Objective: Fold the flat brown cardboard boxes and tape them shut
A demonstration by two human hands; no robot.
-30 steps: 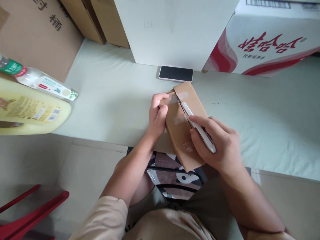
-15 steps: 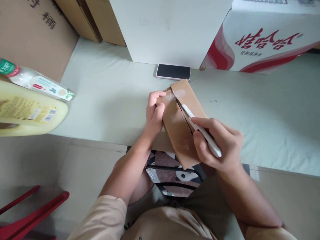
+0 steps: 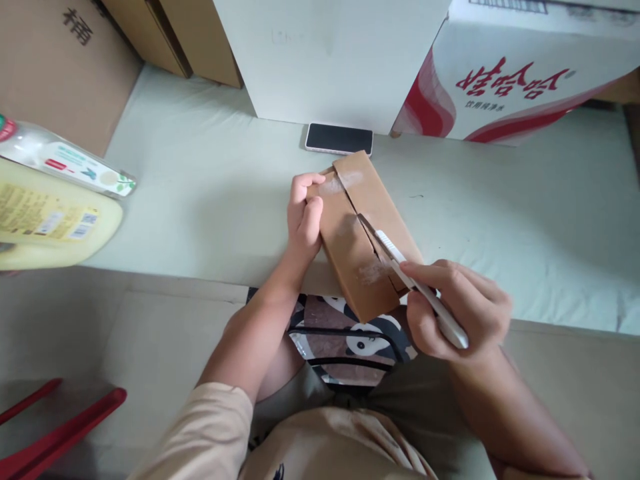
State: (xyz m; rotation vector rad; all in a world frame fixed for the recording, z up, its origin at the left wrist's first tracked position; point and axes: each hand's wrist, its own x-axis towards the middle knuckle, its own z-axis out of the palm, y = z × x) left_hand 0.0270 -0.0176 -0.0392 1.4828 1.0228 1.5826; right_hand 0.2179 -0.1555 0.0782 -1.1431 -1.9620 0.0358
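your left hand (image 3: 304,220) is curled round the carton (image 3: 340,243) at ten o'clock, likely to brace it; your closed right hand (image 3: 465,310) holds the cutter (image 3: 430,298), blade (image 3: 367,226) at the seam (image 3: 349,196).

Soft, cool, mostly even light covers the bench (image 3: 510,227), with a blurry-edged shadow left of the left fingers (image 3: 300,187). The floor (image 3: 75,320) at near left is dimmer. Pale glints mark the clear bottle (image 3: 43,143). The right fingers (image 3: 434,274) look slightly soft; wide-angle distortion stretches the edges.
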